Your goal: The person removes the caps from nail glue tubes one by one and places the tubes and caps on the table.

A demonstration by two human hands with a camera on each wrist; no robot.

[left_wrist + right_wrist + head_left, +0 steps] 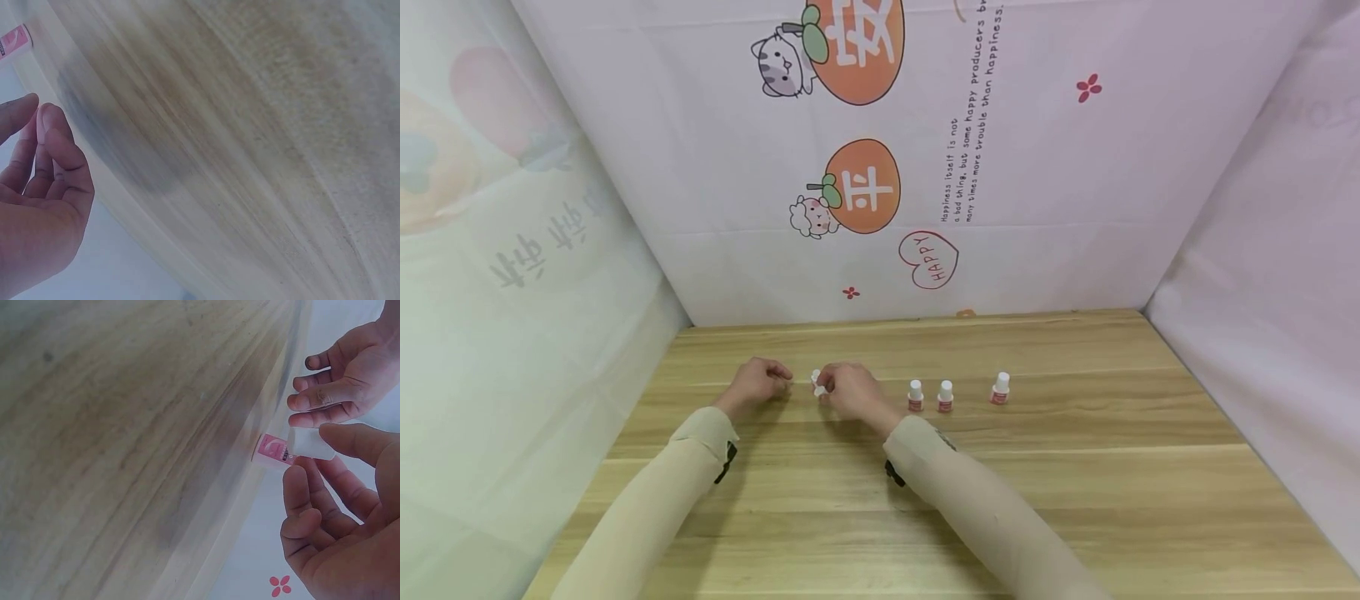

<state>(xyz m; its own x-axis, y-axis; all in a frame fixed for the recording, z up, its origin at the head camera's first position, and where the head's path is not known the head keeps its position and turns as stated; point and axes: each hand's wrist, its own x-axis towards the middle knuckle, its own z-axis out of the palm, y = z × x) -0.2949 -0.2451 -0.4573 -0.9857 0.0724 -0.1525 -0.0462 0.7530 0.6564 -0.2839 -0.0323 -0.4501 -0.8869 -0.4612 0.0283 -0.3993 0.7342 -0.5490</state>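
Note:
My right hand (pixel 852 390) pinches a small white piece, which looks like a bottle cap (pixel 310 443), between thumb and fingers. Whether more of it lies behind the fingers is hidden. Just beyond it stands a small bottle with a pink label (pixel 273 449), partly covered by the right hand; its white top (pixel 816 374) shows in the head view. To the left, my left hand (pixel 762 382) hovers near the table with fingers loosely bent and nothing in them. In the left wrist view, its thumb and forefinger tips come close together.
Right of the hands stand three similar white-capped bottles: two side by side, a left one (pixel 915 396) and a middle one (pixel 945 397), and another (pixel 1000 388) farther right. The wooden table (pixel 1075 500) meets a printed white cloth wall (pixel 1037 250) at the back.

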